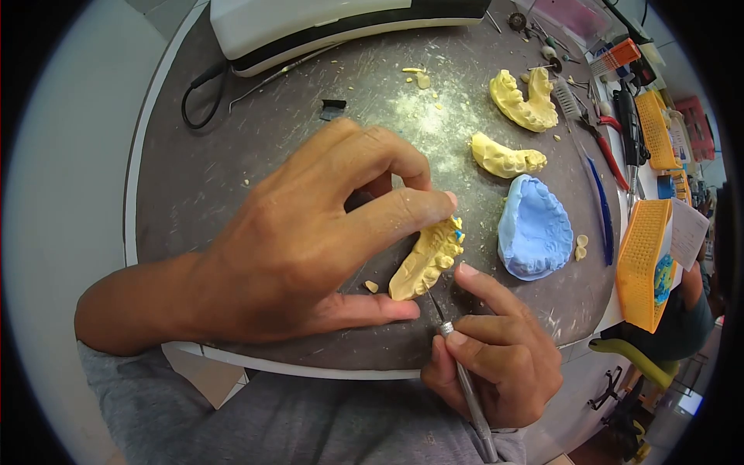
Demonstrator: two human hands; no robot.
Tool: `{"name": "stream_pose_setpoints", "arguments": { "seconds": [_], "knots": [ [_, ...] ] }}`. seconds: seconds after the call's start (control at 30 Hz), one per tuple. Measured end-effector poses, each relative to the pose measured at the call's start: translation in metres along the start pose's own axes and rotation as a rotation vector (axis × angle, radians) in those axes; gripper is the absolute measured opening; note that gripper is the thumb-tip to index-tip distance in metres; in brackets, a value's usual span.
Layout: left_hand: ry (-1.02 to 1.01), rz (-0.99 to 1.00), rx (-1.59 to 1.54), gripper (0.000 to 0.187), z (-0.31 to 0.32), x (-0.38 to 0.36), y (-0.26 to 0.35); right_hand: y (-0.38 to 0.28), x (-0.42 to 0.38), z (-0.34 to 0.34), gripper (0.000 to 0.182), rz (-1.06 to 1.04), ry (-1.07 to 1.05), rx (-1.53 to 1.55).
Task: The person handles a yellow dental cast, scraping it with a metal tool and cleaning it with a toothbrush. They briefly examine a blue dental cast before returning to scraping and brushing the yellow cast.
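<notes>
My left hand [302, 217] is closed on a yellow plaster dental model [425, 262], its fingers over the far end and partly hiding it. A small blue patch shows on the model's teeth near my fingertips. My right hand [500, 353] grips a thin metal dental carver [470, 387] like a pen. The carver's pointed tip meets or nearly meets the near end of the model; contact is hard to tell. A small yellow chip [372, 287] lies beside the model, left of it.
A blue dental model [535, 232], a short yellow model piece [505, 156] and a horseshoe-shaped yellow model [524, 101] lie to the right. Pale dust [438, 116] covers the table's middle. A white machine [341, 31] stands at the back; yellow baskets [645, 263], pliers [608, 151] and a brush [567, 99] line the right.
</notes>
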State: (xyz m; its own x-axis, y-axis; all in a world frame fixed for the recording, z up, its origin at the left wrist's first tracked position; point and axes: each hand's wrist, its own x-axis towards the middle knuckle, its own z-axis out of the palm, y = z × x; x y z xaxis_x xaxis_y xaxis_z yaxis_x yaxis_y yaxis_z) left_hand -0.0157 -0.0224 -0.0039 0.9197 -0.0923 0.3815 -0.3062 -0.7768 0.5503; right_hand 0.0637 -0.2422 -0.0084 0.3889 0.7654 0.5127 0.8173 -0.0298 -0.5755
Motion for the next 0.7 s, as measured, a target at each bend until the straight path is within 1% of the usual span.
{"name": "stream_pose_setpoints", "arguments": {
  "seconds": [0.07,0.33,0.47,0.53,0.7],
  "knots": [
    [0.001,-0.006,0.0,0.066,0.0,0.0003,0.0001,0.0003,0.0006,0.0011,0.022,-0.004,0.034,-0.004],
    [0.001,0.006,-0.001,0.066,0.0,0.0018,-0.0018,0.002,0.0019,-0.0008,0.021,-0.05,-0.019,-0.034],
    [-0.013,0.002,0.01,0.066,-0.0015,0.0022,-0.0019,0.0005,-0.0019,-0.0012,0.021,-0.018,0.024,-0.011],
    [-0.025,-0.002,-0.001,0.067,-0.0018,0.002,-0.002,-0.0037,-0.0058,-0.0042,0.032,0.065,-0.027,0.008],
    [-0.012,0.008,-0.005,0.067,-0.0002,0.0018,-0.003,-0.0031,-0.0014,-0.0038,0.032,0.047,-0.054,0.008]
  ]
}}
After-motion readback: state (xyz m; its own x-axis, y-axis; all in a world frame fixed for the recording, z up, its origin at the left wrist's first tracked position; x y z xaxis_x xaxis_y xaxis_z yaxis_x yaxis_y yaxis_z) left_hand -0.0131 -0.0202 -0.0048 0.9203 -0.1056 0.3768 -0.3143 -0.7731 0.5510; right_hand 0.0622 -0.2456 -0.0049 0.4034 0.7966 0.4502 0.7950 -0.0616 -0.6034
